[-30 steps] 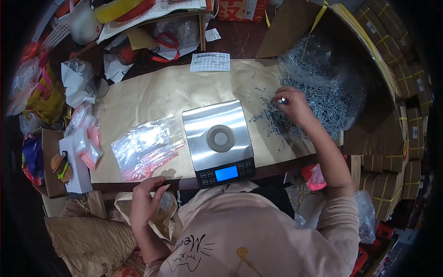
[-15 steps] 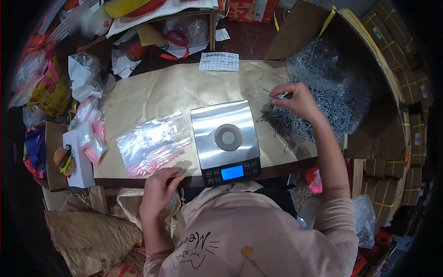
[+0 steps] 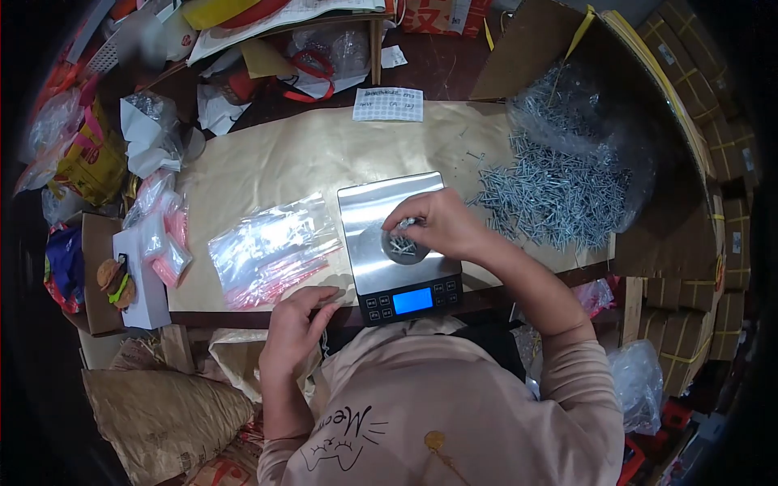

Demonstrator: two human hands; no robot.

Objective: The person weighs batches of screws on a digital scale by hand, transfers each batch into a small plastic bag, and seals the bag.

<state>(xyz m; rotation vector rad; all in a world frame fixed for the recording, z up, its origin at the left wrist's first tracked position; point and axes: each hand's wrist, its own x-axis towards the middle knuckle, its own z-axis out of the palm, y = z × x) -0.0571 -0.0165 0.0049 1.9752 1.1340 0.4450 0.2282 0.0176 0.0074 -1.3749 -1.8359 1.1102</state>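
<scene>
Over the round dish (image 3: 405, 253) on the digital scale (image 3: 369, 271), my right hand (image 3: 433, 223) pinches some screws between thumb and fingers. Several screws lie inside the dish below the fingertips. My left hand (image 3: 298, 324) rests at the table's front edge, thumb and fingers apart, with nothing in it. Flat clear zip bags (image 3: 271, 255) with red-pink edges lie on the brown paper, just beyond my left hand. A large heap of screws (image 3: 559, 190) spills from a clear plastic liner at the right.
A cardboard box (image 3: 677, 219) stands open around the heap. Behind the scale lies a handwritten label sheet (image 3: 388, 104). Bundled bags (image 3: 162, 243), a white box (image 3: 139, 279) and a yellow bag (image 3: 91, 166) crowd the left. A wooden shelf (image 3: 376, 53) stands at the back.
My right hand has moved left from the heap to the dish, carrying screws. Screws now lie in the dish, which was empty before. My left hand has stayed near the table edge.
</scene>
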